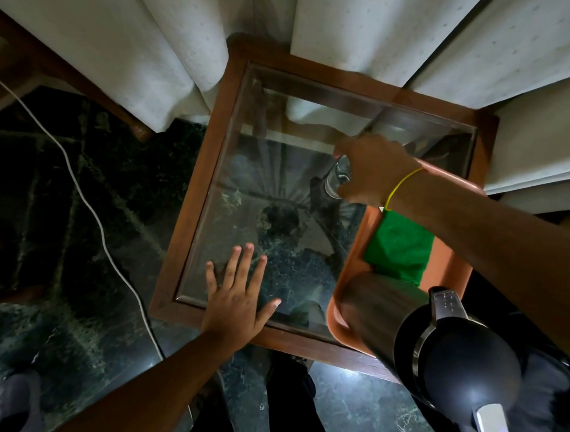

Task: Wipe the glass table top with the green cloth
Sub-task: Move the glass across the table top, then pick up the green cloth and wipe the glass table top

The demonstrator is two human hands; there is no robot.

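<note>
A square glass table top (pixel 262 188) sits in a brown wooden frame (pixel 199 191). The folded green cloth (pixel 399 246) lies on an orange tray (pixel 452 274) at the table's right side. My left hand (pixel 236 299) rests flat on the glass near the front edge, fingers spread, holding nothing. My right hand (pixel 375 171) reaches over the tray and is closed around a clear drinking glass (pixel 338 179) just above the table. My right forearm crosses above the cloth without touching it.
A steel kettle with a black lid (pixel 435 349) stands on the tray's near end. White curtains (pixel 336 37) hang over the table's far edge. A white cable (pixel 89 202) trails across the dark marble floor at left. Wooden furniture (pixel 37 57) stands far left.
</note>
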